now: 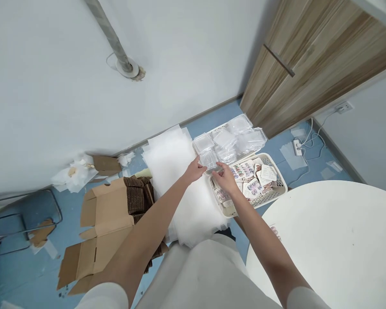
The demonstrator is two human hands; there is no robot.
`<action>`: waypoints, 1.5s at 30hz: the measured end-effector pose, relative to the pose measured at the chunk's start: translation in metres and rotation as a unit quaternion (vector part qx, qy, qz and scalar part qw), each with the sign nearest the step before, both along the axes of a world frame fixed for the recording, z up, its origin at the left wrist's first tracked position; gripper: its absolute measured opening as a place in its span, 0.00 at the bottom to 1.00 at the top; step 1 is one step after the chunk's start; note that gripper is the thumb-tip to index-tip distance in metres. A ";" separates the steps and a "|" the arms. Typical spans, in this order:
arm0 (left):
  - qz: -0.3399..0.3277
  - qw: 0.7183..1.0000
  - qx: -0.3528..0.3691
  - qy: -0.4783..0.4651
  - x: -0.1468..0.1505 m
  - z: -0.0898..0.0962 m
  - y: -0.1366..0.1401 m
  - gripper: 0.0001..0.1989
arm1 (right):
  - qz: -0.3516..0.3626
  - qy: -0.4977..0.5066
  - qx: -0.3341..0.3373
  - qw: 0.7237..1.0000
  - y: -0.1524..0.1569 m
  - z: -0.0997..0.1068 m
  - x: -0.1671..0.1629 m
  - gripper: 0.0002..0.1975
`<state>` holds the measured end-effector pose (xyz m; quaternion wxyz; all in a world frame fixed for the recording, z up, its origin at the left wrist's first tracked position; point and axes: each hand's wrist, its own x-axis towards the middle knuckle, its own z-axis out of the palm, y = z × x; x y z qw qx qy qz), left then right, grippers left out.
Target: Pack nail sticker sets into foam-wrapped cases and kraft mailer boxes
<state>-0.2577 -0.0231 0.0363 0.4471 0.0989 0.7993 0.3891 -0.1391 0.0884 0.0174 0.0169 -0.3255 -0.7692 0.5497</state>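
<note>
1. Presently, the left hand (193,171) is partly closed, thumb and fingers bent together at the near left corner of a clear packet (208,159). Whether it has a firm grip on the plastic cannot be told.
2. The right hand (225,178) is half curled, thumb and forefinger extended toward the same packet from the right, over the corner of the front basket (270,194). Its hold likewise cannot be confirmed; the plastic is too transparent at the fingertips.
3. The packet lies at the near left end of the rear basket (219,128), among further clear packets heaped above its rim.
4. The front basket, white and perforated, stands just beside the rear one and contains loose printed cards (253,188), overlapping at various angles.
5. A pile of white sheets (165,156) lies left of both baskets, its edges uneven; the left forearm passes above it.
6. Left of the pile, an opened cardboard box (111,206) is spread beside a dense stack of folded cardboard (137,199).
7. A round white table (334,240) occupies the right foreground.
8. Behind the baskets stands a wood-grain cabinet (296,64). A power strip (297,147) with white cables rests on the blue floor (16,279) to the right.
</note>
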 end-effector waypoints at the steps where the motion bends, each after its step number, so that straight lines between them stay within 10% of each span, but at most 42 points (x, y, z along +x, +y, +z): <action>1: 0.001 1.000 -0.004 0.006 -0.001 -0.001 0.000 0.37 | 0.005 -0.002 0.009 1.000 0.001 0.001 -0.001 0.24; 17: 0.022 0.995 0.023 0.096 0.042 0.025 -0.020 0.31 | -0.084 0.054 -0.017 0.995 -0.021 0.035 0.034 0.23; 32: -0.031 0.965 0.257 -0.041 0.160 0.047 -0.104 0.23 | -0.351 0.197 -0.181 0.897 -0.145 0.060 0.191 0.17; 45: -0.252 0.916 0.259 -0.177 0.290 0.047 -0.085 0.21 | -0.508 0.250 -0.148 0.811 -0.204 0.072 0.333 0.17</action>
